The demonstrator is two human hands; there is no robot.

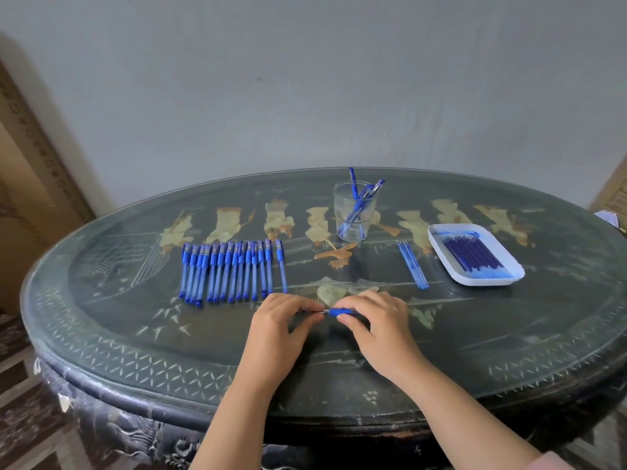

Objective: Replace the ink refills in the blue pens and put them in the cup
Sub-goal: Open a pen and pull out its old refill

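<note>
I hold one blue pen level just above the table, near the front middle. My left hand pinches its tip end and my right hand grips the blue rubber section; most of the barrel is hidden under my fingers. A row of several blue capped pens lies to the left. The clear glass cup stands at the back middle with three blue pens in it. A white tray at the right holds several dark blue refills. Three loose refills lie between cup and tray.
The oval dark table has a glass top with painted figures. A grey wall rises behind it. A framed panel leans at the left, and a cardboard box sits at the far right edge.
</note>
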